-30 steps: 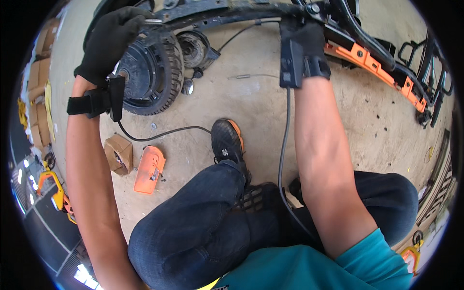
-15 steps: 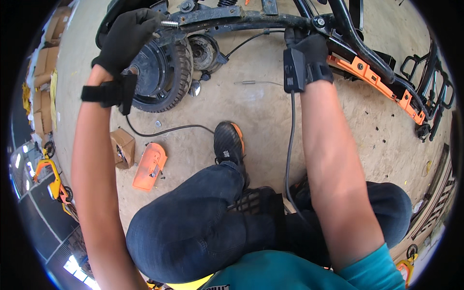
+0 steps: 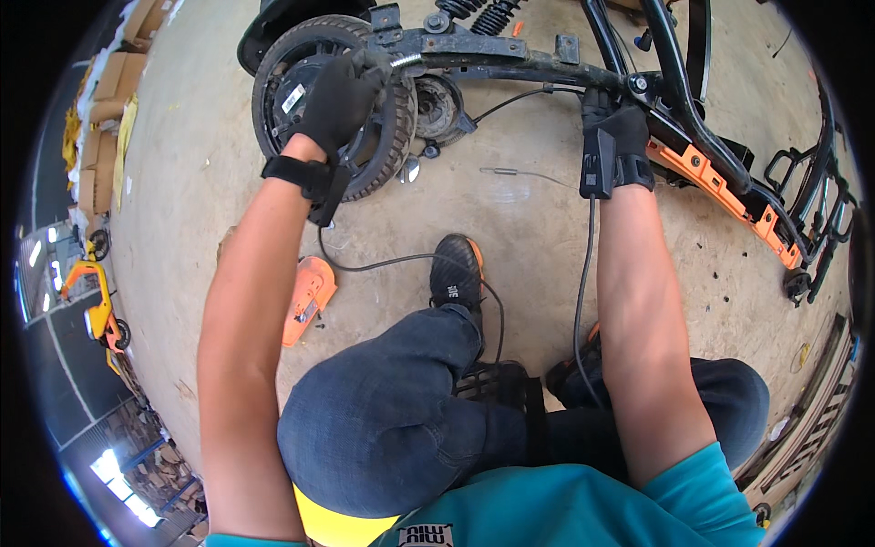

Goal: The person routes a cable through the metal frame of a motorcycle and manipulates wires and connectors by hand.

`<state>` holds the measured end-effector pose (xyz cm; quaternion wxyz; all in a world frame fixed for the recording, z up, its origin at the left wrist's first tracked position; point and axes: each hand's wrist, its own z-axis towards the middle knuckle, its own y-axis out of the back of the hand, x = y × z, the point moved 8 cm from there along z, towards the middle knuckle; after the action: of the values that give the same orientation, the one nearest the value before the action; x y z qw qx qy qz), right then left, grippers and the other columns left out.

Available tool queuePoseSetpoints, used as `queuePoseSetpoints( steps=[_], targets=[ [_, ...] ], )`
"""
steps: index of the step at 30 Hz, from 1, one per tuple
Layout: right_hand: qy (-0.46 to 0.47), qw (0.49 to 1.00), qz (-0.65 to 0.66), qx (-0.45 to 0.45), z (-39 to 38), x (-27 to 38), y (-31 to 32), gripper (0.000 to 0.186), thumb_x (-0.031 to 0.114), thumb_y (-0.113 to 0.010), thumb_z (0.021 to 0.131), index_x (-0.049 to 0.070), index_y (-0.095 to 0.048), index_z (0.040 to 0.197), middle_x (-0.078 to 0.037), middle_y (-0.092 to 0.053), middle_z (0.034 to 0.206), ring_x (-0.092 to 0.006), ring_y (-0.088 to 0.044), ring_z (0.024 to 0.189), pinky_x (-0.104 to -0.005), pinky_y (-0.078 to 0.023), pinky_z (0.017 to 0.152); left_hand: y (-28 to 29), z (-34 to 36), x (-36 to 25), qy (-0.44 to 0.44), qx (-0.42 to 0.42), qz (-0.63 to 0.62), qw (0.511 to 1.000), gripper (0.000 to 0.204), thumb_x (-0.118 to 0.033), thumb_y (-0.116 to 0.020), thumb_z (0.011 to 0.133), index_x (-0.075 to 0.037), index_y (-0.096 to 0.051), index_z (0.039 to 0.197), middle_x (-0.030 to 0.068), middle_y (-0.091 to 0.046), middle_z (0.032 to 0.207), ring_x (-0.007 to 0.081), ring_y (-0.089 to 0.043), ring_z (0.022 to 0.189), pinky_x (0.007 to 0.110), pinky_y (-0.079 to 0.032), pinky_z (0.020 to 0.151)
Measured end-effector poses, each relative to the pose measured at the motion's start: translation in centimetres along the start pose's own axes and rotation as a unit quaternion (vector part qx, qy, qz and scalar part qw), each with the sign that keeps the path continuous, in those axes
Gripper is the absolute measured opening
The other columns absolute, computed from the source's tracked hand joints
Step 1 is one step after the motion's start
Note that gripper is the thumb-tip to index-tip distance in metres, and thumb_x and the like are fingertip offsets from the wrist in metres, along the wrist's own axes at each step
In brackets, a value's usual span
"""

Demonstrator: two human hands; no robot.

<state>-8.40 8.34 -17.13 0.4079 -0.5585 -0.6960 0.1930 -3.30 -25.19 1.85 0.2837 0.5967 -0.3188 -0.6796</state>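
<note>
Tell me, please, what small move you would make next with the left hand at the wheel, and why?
Probably a steady pull or turn with the left hand, since it is closed around the small metal part by the wheel, while the right hand already braces the black frame.

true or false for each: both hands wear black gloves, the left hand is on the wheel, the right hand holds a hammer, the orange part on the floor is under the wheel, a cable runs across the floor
1. Both hands wear black gloves. True: left hand, right hand.
2. The left hand rests on the wheel. True.
3. The right hand holds a hammer. False: it grips the black frame.
4. The orange part lies under the wheel. False: it lies apart on the floor, beside the left forearm.
5. A black cable runs across the floor. True.
</note>
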Motion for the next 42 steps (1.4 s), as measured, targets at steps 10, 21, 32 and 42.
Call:
queuePoseSetpoints(
  steps=[10,21,32,42],
  targets=[
    [-0.036,0.995,0.090,0.030,-2.3,-2.0,-0.2,0.045,0.043,-0.062,0.088,0.007,-0.053,0.113,-0.014,-0.051,0.121,-0.0283,-0.052,0.111,-0.0455,-0.045,0.097,-0.5,2.4,-2.3,-0.068,0.076,0.057,0.993,0.018,-0.015,-0.058,0.087,-0.001,-0.064,0.097,0.0085,-0.062,0.076,0.0156,-0.058,0.070,0.031,-0.045,0.066],
    [-0.089,0.987,0.115,0.074,-2.1,-3.3,0.0,0.014,0.019,-0.056,0.093,0.010,-0.060,0.103,-0.005,-0.063,0.095,-0.0190,-0.058,0.084,-0.0372,-0.052,0.076,-1.7,2.9,-2.5,-0.106,0.077,0.072,0.989,0.014,-0.015,-0.055,0.091,-0.003,-0.059,0.099,0.0026,-0.054,0.077,0.0108,-0.046,0.065,0.028,-0.040,0.062],
    [-0.142,0.939,0.174,0.259,-2.0,-4.0,-1.5,0.012,0.022,-0.052,0.096,0.012,-0.058,0.099,-0.001,-0.059,0.081,-0.0121,-0.052,0.068,-0.0286,-0.046,0.064,-2.1,2.4,-1.1,-0.084,0.043,0.028,0.995,0.018,-0.016,-0.054,0.092,-0.001,-0.060,0.100,0.0018,-0.059,0.080,0.0115,-0.053,0.072,0.027,-0.041,0.067],
    [-0.132,0.958,0.187,0.173,-1.7,-5.2,-0.9,0.015,0.026,-0.055,0.095,0.012,-0.057,0.102,0.002,-0.053,0.079,-0.0115,-0.049,0.066,-0.0269,-0.045,0.061,0.5,-3.2,1.2,0.209,0.091,-0.065,0.971,0.026,-0.034,-0.053,0.095,-0.010,-0.062,0.101,-0.0065,-0.047,0.067,0.0035,-0.040,0.053,0.018,-0.030,0.047]
  ],
)
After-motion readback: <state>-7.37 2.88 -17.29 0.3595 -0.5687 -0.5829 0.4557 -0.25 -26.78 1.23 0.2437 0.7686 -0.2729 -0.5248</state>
